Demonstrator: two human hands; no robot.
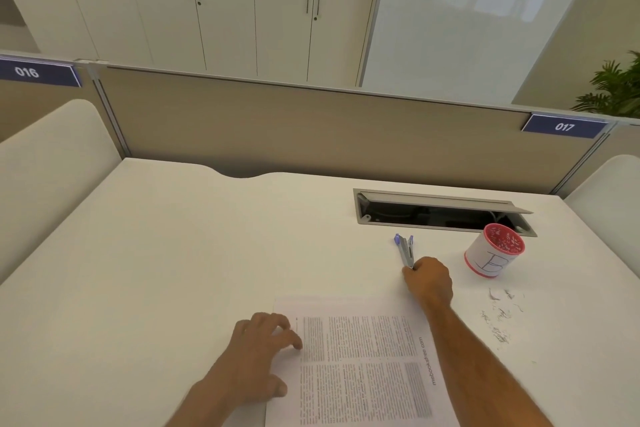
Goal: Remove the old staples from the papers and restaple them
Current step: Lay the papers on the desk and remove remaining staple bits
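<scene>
Meanwhile the right hand [429,279] is closed around the near end of a blue-tipped stapler [405,250], which points away across the white table [173,236]. Nearer the person, the printed papers [363,364] lie flat, and the left hand [259,350] rests on their left edge with fingers [291,340] spread, gripping nothing. A red-rimmed cup [493,255] marked B stands right of the stapler, with loose staples [500,319] scattered nearby.

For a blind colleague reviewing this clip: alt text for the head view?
A person's right hand grips the end of a blue stapler on a white desk, while the left hand presses down printed papers. A red-rimmed cup marked B stands to the right.
</scene>
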